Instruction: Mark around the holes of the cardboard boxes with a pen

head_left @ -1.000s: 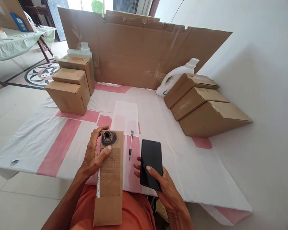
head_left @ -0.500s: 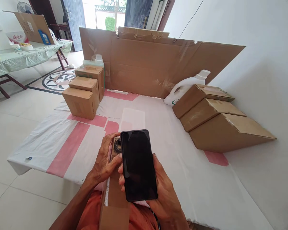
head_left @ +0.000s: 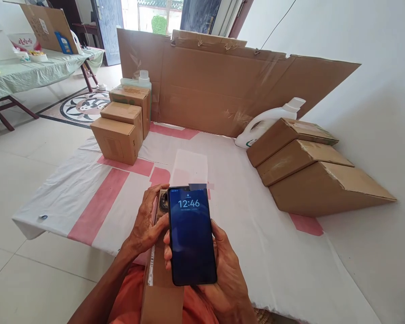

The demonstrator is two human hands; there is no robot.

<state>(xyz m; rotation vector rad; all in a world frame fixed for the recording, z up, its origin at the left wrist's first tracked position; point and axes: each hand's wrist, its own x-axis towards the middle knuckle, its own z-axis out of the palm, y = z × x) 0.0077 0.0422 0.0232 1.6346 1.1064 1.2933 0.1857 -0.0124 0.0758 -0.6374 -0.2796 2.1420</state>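
Note:
A black smartphone [head_left: 192,243] is upright in my right hand [head_left: 227,270], its screen lit blue and reading 12:46. The fingers wrap round its back, with fingertips showing at the left edge and the thumb along the right. My left hand [head_left: 150,220] grips the far end of a long cardboard box [head_left: 162,301] that rests on my lap, thumb across its top. Close to that thumb, a dark-rimmed round hole [head_left: 163,201] shows in the box's top. The phone hides part of the box.
Several cardboard boxes stand on the white-and-pink cloth [head_left: 236,234]: a left stack [head_left: 116,141] and a tilted right row [head_left: 310,175] by the wall. A white jug [head_left: 266,123] and a pale green bottle [head_left: 144,77] are behind them. A tall cardboard panel [head_left: 202,85] closes the back.
The phone's screen has gone from black to a lit lock screen. The phone and right hand have shifted slightly left. My left hand keeps its hold on the box.

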